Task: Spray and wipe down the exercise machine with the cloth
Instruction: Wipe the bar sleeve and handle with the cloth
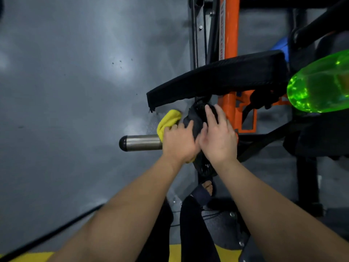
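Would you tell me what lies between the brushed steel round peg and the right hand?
Head view: the left hand, gripping a crumpled yellow cloth, lies between steel peg and right hand.

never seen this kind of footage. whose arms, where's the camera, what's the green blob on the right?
There is no robot here. This is one picture from a wide-angle camera worn on a person's head, looking down, so the two bare arms are the wearer's own. The left hand grips a yellow cloth against a dark rounded part of an exercise machine. The right hand rests on that same part with its fingers fairly straight. Around them are the machine's black pad, its orange post and a steel peg sticking out to the left. The green blob is a see-through green bottle, probably the spray. What supports it cannot be seen. Underneath is a grey floor.
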Motion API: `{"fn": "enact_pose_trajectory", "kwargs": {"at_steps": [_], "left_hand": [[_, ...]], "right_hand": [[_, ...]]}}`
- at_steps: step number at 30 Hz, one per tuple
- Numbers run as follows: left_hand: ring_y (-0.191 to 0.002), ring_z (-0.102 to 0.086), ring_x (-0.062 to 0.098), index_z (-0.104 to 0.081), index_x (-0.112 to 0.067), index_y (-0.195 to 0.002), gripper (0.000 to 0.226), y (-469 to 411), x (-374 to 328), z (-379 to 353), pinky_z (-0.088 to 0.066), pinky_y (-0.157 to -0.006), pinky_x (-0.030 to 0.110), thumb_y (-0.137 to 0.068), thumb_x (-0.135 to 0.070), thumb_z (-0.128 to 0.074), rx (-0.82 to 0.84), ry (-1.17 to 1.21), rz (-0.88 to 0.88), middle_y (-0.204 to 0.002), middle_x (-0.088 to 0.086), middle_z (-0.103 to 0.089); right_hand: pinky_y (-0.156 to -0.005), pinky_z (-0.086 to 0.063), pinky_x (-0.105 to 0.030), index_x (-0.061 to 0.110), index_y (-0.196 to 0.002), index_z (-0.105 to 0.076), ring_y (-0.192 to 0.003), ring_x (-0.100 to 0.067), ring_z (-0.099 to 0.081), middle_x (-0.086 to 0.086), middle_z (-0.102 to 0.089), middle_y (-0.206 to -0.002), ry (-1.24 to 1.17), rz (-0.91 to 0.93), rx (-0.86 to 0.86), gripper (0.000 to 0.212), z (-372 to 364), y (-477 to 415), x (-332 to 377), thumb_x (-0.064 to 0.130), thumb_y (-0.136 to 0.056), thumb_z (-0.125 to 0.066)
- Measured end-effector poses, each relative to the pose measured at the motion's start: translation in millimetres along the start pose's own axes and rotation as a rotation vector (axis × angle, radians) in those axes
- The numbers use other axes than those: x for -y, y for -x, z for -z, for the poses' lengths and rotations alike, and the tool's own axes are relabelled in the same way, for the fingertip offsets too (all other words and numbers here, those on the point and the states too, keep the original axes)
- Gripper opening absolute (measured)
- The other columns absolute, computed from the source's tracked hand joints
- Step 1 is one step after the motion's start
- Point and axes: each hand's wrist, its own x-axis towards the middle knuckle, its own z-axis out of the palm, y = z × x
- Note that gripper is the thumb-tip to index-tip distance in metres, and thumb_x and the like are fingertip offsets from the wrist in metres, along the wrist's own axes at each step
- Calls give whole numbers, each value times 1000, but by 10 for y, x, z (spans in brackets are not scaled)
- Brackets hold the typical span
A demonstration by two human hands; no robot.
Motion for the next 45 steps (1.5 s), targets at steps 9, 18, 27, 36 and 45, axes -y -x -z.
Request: {"fn": "enact_pose_trajectory", "kwargs": {"at_steps": [9,18,27,36,45], "left_hand": [[-79,-52,23,-64,-9,-93,23,-951,494,179,-36,-80,33,-102,-17,-45,867,244,145,-103,19,-63],[-90,-58,30,-62,-8,-101,17,-863,536,116,-40,-79,33,-101,-22,-52,793,180,88,-94,9,-62],[-107,-61,36,-68,-21,-103,49,-139,767,386,-37,-82,34,-101,-61,-39,128,335,480,-112,16,-67],[-75,-59,25,-59,-21,-67,36,-75,1446,512,-48,-75,37,-89,-47,-50,100,1031,901,-74,5,-65],[-45,-43,24,-51,-20,-66,45,425,1058,185,-59,-72,43,-100,-46,-41,-867,2076,958,-53,0,-46]], "right_hand": [[-90,-55,-43,17,-151,-47,-125,-34,-57,-11,-42,-157,-21,17,-15,57,7,-2,-20,16,-95,-58],[-88,-55,-43,19,-154,-42,-127,-34,-55,-11,-37,-160,-2,1,34,63,32,13,-3,15,-94,-62],[-90,-54,-41,20,-156,-37,-131,-33,-51,-9,-31,-163,-13,-8,72,64,81,6,8,17,-97,-59],[-91,-54,-42,20,-157,-35,-131,-33,-50,-8,-30,-163,-6,-9,67,62,95,19,25,17,-99,-57],[-95,-52,-46,20,-156,-37,-132,-36,-51,-10,-33,-162,15,-27,41,61,71,25,42,17,-99,-56]]}}
